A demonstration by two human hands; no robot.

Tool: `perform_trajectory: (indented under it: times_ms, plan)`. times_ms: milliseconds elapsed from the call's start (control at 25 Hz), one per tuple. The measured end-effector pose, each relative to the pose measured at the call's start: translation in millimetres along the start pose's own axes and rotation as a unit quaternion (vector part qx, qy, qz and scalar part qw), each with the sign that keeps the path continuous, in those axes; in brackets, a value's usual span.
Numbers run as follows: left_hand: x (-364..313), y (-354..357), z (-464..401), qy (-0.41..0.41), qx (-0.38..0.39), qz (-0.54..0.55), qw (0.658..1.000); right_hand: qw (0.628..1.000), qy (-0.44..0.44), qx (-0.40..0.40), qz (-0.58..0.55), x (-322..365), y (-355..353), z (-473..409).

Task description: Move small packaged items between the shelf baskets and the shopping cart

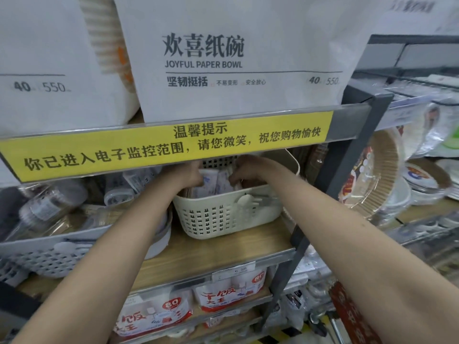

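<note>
Both hands reach into the cream basket (223, 214) on the wooden shelf (223, 254). Left hand (192, 173) and right hand (246, 170) each pinch small packets (216, 182), apparently to gather them together for 1 lift.

left hand (192, 173) fingers: hidden among packets (218, 181) | right hand (244, 170) top: behind yellow sign (173, 147)

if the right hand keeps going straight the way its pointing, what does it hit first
Most likely the small white packets standing in the cream basket. The right hand points forward and slightly left into it, fingers curled at the packets. Contact is unclear; depth is hard to judge.
</note>
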State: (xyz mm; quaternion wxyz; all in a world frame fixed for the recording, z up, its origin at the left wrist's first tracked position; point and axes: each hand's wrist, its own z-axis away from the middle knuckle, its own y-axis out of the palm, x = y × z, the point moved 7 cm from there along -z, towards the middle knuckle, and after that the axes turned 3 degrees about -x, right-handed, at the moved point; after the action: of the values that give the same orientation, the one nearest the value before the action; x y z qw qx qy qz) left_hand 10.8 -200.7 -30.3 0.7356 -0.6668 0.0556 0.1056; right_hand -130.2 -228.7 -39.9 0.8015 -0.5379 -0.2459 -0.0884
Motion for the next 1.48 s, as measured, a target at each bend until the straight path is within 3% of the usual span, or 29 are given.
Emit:
perform_trajectory:
  times_ms: [120, 240, 400, 520, 600, 720, 840, 920, 1000, 1160, 1360, 1480]
  plan:
    - [-1, -22, 23, 0.001, -0.046, 0.084, 0.995, 0.991, -0.068, -0.109, -0.03, 2, -24, 31]
    - [1, -42, 59, 0.01, -0.133, 0.065, 0.989, 0.957, -0.135, -0.257, -0.028, 10, -37, 74]
    - [-11, -60, 119, 0.161, -0.298, 0.062, 0.939, 0.865, -0.229, -0.445, -0.04, 10, -33, 147]
    - [-16, -60, 160, 0.233, -0.35, 0.124, 0.899, 0.811, -0.263, -0.52, -0.041, 4, -19, 198]
    - [-24, -53, 184, 0.276, -0.343, 0.198, 0.875, 0.792, -0.248, -0.554, -0.067, -10, -9, 232]
    - [-36, -30, 201, 0.281, -0.275, 0.382, 0.837, 0.787, -0.159, -0.578, -0.149, -53, 12, 274]
    - [-61, 20, 205, 0.206, -0.136, 0.56, 0.791, 0.793, -0.014, -0.561, -0.235, -111, 50, 311]
    - [-83, 60, 207, 0.149, -0.018, 0.624, 0.767, 0.788, 0.064, -0.545, -0.28, -144, 78, 333]
    - [-109, 97, 212, 0.098, 0.085, 0.659, 0.741, 0.762, 0.122, -0.548, -0.321, -171, 99, 357]
    - [-151, 145, 215, 0.02, 0.19, 0.708, 0.68, 0.688, 0.219, -0.572, -0.39, -223, 125, 393]
    - [-219, 195, 208, 0.012, 0.281, 0.669, 0.688, 0.614, 0.311, -0.585, -0.43, -287, 144, 427]
    - [-258, 223, 204, 0.004, 0.326, 0.65, 0.687, 0.588, 0.345, -0.583, -0.443, -324, 146, 442]
